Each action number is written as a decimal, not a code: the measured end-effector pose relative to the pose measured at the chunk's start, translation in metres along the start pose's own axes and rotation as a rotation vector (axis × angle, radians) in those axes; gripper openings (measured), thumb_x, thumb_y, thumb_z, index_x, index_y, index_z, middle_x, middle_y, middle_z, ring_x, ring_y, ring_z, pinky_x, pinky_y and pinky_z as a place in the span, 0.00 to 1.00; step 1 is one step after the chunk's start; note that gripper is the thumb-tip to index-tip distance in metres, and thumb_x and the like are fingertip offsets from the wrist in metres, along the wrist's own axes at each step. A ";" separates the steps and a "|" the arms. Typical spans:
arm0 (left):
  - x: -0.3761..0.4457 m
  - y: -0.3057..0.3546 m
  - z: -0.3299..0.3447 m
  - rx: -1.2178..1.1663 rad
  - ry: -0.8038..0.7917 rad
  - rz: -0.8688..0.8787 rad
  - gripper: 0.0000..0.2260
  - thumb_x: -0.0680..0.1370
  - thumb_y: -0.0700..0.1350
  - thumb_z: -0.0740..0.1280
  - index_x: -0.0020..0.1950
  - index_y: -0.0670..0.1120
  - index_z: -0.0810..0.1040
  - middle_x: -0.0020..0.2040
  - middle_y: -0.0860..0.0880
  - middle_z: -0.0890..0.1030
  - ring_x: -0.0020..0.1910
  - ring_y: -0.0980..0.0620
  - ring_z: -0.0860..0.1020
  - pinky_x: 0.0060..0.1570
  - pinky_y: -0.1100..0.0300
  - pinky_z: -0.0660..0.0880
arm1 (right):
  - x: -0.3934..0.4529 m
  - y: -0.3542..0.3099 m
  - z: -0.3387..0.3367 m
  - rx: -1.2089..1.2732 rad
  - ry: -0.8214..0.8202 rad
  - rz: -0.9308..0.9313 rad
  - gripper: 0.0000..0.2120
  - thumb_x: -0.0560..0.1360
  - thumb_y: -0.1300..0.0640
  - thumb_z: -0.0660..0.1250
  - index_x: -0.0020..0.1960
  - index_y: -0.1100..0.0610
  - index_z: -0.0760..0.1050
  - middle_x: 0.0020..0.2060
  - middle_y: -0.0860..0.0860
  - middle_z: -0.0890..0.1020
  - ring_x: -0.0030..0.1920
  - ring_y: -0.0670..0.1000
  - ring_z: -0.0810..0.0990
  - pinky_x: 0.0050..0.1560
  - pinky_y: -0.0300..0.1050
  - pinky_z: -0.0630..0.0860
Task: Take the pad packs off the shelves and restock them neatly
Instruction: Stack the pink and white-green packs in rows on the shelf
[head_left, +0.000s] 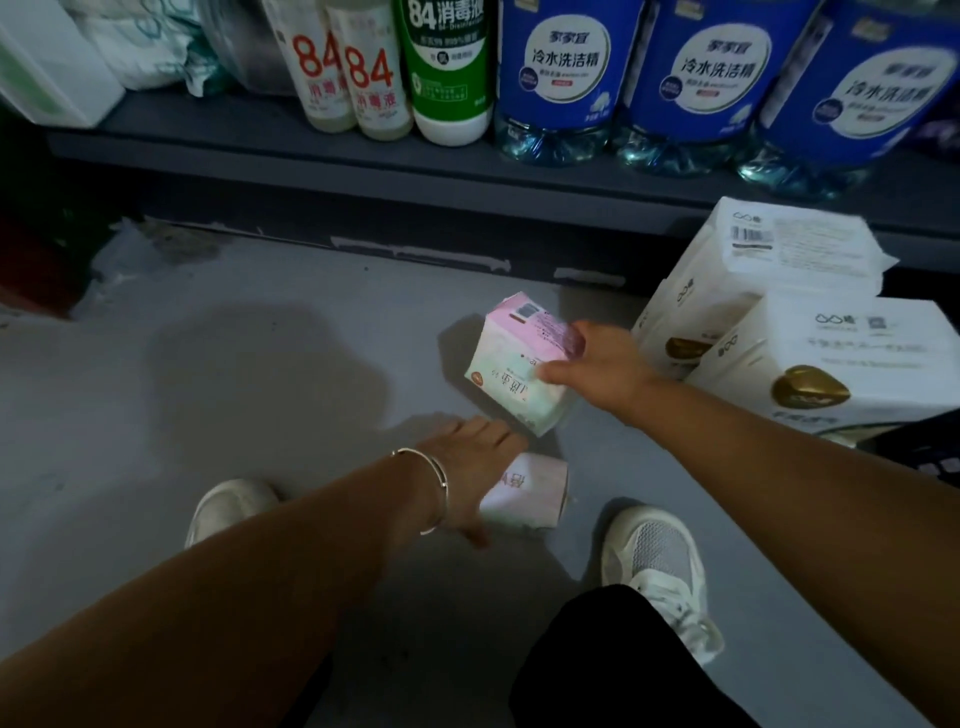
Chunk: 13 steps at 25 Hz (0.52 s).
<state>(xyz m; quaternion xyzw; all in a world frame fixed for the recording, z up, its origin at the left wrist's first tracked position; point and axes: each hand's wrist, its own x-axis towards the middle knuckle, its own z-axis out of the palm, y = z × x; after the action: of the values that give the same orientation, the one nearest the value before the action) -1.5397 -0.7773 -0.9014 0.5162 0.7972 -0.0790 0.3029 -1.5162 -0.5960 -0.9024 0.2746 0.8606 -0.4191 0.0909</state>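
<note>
Two pad packs are down at the grey floor (234, 374). My right hand (597, 371) grips a pink and pale-green pad pack (519, 358) by its right side, tilted, with its lower corner close to the floor. My left hand (467, 467), with a thin bangle on the wrist, reaches down over a second pink pad pack (530, 493) lying on the floor between my shoes; its fingers curl round the pack's left end and the thumb points down in front of it.
A dark bottom shelf (322, 150) runs across the top with white and green disinfectant bottles (374, 73) and blue dish-soap jugs (566, 73). Large white tissue packs (810, 332) are stacked at the right. My white shoes (654, 561) stand on the floor.
</note>
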 end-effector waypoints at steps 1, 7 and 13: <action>0.004 0.006 0.004 0.065 -0.009 -0.008 0.43 0.66 0.53 0.76 0.73 0.47 0.56 0.70 0.48 0.64 0.69 0.48 0.63 0.69 0.55 0.61 | -0.001 0.000 -0.003 0.084 -0.002 0.037 0.21 0.70 0.55 0.74 0.60 0.60 0.73 0.58 0.54 0.78 0.52 0.52 0.79 0.43 0.39 0.78; 0.012 0.004 -0.008 -0.014 0.056 -0.032 0.34 0.69 0.52 0.74 0.69 0.47 0.63 0.66 0.48 0.70 0.64 0.48 0.69 0.64 0.57 0.66 | -0.004 -0.009 -0.024 0.166 -0.022 0.049 0.18 0.71 0.53 0.73 0.57 0.57 0.73 0.55 0.50 0.77 0.49 0.48 0.77 0.34 0.33 0.72; -0.027 -0.046 -0.089 -0.209 -0.007 -0.073 0.25 0.62 0.46 0.77 0.52 0.56 0.67 0.48 0.55 0.75 0.48 0.51 0.76 0.46 0.60 0.73 | -0.012 -0.047 -0.061 0.179 0.039 -0.057 0.19 0.68 0.55 0.75 0.54 0.63 0.76 0.49 0.54 0.80 0.49 0.52 0.78 0.41 0.41 0.74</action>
<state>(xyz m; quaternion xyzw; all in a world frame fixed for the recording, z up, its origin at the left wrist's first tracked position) -1.6081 -0.7804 -0.8234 0.4521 0.8183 -0.0083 0.3548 -1.5280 -0.5770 -0.8275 0.2652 0.8287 -0.4914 0.0374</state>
